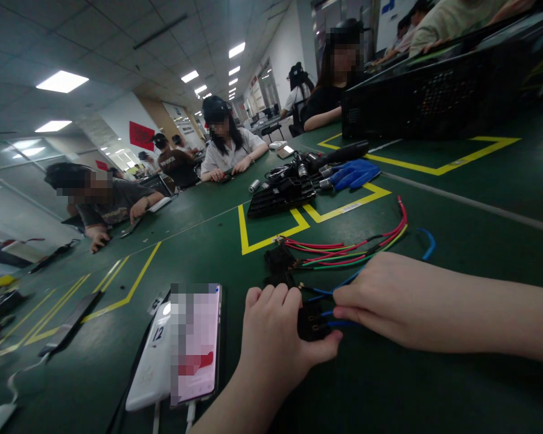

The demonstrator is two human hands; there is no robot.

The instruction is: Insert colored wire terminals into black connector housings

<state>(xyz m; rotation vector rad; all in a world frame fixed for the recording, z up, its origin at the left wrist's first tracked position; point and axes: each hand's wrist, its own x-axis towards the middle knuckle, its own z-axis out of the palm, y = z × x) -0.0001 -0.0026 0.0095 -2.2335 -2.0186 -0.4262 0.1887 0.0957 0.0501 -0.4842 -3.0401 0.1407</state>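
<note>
My left hand is wrapped round a small black connector block on the green table, its thumb along the near side. Just right of it, my right hand pinches blue wires that run into the block. Beyond my hands lies another black connector, with a bundle of red, green and yellow wires spreading to the right. A loop of blue wire sticks out behind my right wrist.
A lit phone and a white power bank lie left of my left hand. Farther back are black parts, a blue glove and a large black case. Several people sit around the table.
</note>
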